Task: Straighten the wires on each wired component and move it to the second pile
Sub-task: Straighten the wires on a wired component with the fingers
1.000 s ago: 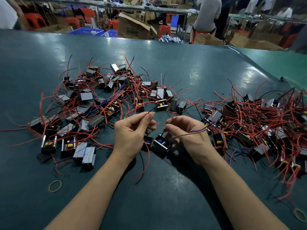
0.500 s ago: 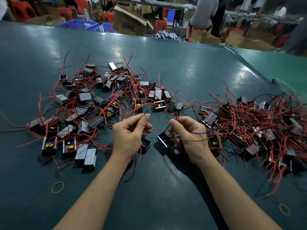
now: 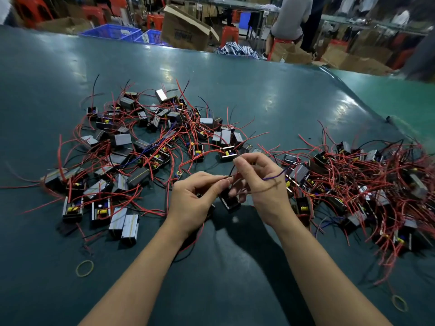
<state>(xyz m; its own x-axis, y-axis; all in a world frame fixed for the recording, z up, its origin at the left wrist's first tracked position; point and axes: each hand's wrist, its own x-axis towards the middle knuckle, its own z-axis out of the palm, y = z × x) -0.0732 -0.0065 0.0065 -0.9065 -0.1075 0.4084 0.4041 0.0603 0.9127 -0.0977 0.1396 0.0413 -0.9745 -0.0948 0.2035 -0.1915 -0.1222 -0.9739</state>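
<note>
A small black wired component [image 3: 229,202] hangs between my hands, just above the dark green table [image 3: 259,107]. My left hand [image 3: 193,198] pinches one of its thin dark wires between thumb and forefinger. My right hand [image 3: 261,182] pinches the upper end of a black wire, and a purple wire [image 3: 273,177] runs across its back. A pile of components with red wires [image 3: 146,147] spreads out on the left. A second, denser pile [image 3: 367,184] lies on the right.
Two yellow rubber bands lie on the table, one at the front left [image 3: 84,268] and one at the front right [image 3: 399,303]. Beyond the far edge are cardboard boxes [image 3: 186,29], blue crates [image 3: 113,32], red stools and a seated person [image 3: 292,20].
My right hand has risen and moved closer to my left hand, drawing the black wire upward. The component has lifted and now hangs between the hands. The camera has tilted slightly.
</note>
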